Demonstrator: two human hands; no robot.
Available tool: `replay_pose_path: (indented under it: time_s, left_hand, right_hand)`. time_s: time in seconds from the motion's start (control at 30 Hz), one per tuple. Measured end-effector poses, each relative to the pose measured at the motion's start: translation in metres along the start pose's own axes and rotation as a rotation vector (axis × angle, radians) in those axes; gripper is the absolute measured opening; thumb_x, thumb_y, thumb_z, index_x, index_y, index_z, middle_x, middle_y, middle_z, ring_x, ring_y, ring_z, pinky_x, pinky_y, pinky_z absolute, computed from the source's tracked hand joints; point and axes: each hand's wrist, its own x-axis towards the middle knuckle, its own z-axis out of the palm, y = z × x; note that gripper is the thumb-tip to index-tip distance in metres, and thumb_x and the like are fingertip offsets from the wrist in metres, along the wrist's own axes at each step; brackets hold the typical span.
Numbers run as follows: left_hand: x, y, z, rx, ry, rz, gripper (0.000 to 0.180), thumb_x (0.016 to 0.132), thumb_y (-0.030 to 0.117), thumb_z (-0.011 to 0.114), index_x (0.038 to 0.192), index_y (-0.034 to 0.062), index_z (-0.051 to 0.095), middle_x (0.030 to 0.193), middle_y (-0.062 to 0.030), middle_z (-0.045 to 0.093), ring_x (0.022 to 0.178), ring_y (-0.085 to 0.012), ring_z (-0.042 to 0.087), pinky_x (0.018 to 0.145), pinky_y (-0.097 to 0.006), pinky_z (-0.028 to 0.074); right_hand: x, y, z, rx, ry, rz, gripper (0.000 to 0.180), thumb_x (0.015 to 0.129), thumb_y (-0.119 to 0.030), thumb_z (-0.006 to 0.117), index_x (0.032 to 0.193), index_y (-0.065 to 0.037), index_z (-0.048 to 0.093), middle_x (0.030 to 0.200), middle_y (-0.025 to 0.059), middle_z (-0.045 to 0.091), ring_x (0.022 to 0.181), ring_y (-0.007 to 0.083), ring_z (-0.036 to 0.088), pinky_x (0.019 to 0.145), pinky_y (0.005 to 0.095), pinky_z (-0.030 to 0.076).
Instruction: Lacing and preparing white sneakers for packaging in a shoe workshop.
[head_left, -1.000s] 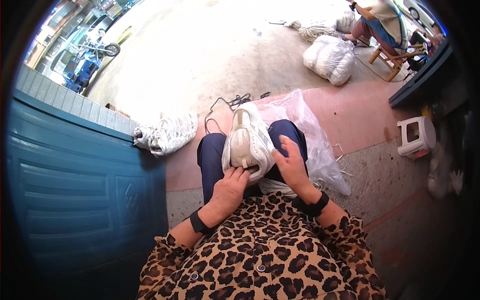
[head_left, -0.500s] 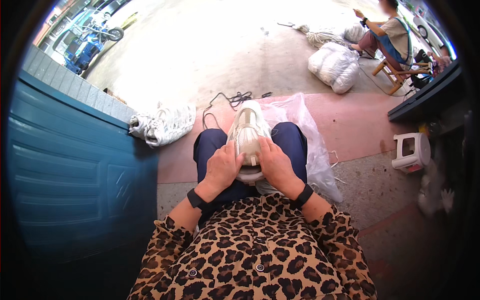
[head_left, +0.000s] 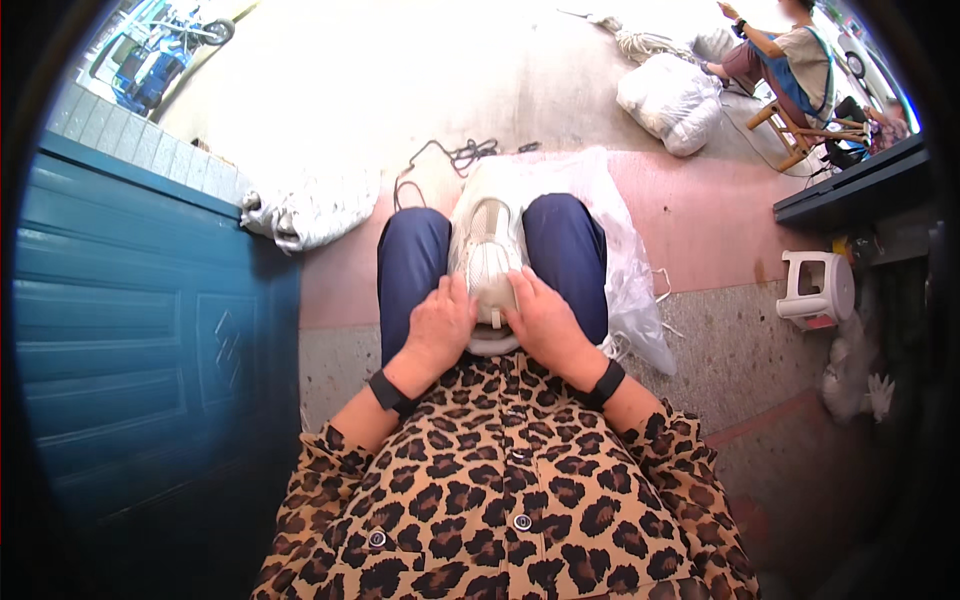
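A white sneaker [head_left: 487, 258] lies upright on my lap between my knees in blue trousers, toe pointing away from me. My left hand [head_left: 438, 325] grips its left side near the heel. My right hand [head_left: 541, 320] grips the right side, thumb at the opening. Both wrists wear black bands. The heel end is partly hidden under my fingers.
A clear plastic bag [head_left: 620, 250] lies under my legs on the floor. A blue door [head_left: 140, 330] stands at my left. A grey-white sack [head_left: 310, 210] and black cord [head_left: 450, 158] lie ahead. A white stool [head_left: 818, 290] stands at right. Another person [head_left: 780, 60] sits far right beside white sacks [head_left: 668, 100].
The sneaker was tilted on its side a second ago; both hands have turned it upright and now hold it evenly at the heel. My view has shifted slightly.
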Motion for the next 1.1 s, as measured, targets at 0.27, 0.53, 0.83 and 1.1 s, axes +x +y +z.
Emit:
replay_pose_path:
  time_s: [0.27, 0.53, 0.83, 1.1]
  left_hand:
    - [-0.002, 0.016, -0.029, -0.065, 0.205, 0.203, 0.025, 0.078, 0.010, 0.059, 0.099, -0.0028, 0.054, 0.096, -0.0179, 0.057, 0.079, -0.0311, 0.058, 0.070, -0.037, 0.048]
    - [0.011, 0.050, -0.007, -0.345, -0.082, 0.342, 0.011, 0.082, 0.010, 0.054, 0.087, 0.0017, 0.059, 0.078, -0.0144, 0.061, 0.071, -0.0307, 0.059, 0.063, -0.037, 0.048]
    - [0.026, 0.065, -0.022, -0.519, -0.352, 0.248, 0.021, 0.078, 0.015, 0.063, 0.092, 0.0001, 0.056, 0.082, -0.0166, 0.057, 0.078, -0.0317, 0.056, 0.069, -0.036, 0.045]
    - [0.077, 0.070, -0.146, -1.492, -0.522, 0.234, 0.021, 0.093, 0.020, 0.045, 0.099, 0.0011, 0.050, 0.066, -0.0021, 0.055, 0.057, -0.0078, 0.053, 0.056, -0.020, 0.044]
  right_hand:
    - [-0.039, 0.027, -0.067, -0.036, -0.062, 0.014, 0.014, 0.070, -0.008, 0.065, 0.084, -0.007, 0.064, 0.081, 0.0068, 0.057, 0.080, 0.0250, 0.053, 0.072, 0.0353, 0.042]
    - [-0.049, 0.020, -0.043, -0.276, -0.232, -0.043, 0.007, 0.070, -0.015, 0.065, 0.076, -0.011, 0.063, 0.078, 0.0021, 0.052, 0.080, 0.0198, 0.049, 0.072, 0.0334, 0.036]
    - [-0.006, 0.001, -0.085, 0.682, -0.363, 0.576, 0.016, 0.089, -0.013, 0.047, 0.078, -0.003, 0.051, 0.076, 0.0009, 0.056, 0.068, 0.0066, 0.049, 0.060, 0.0221, 0.041]
    - [0.053, -0.053, -0.201, 0.695, 0.137, 0.121, 0.010, 0.088, -0.011, 0.053, 0.083, -0.002, 0.053, 0.066, -0.0045, 0.047, 0.058, 0.0009, 0.041, 0.049, 0.0167, 0.033]
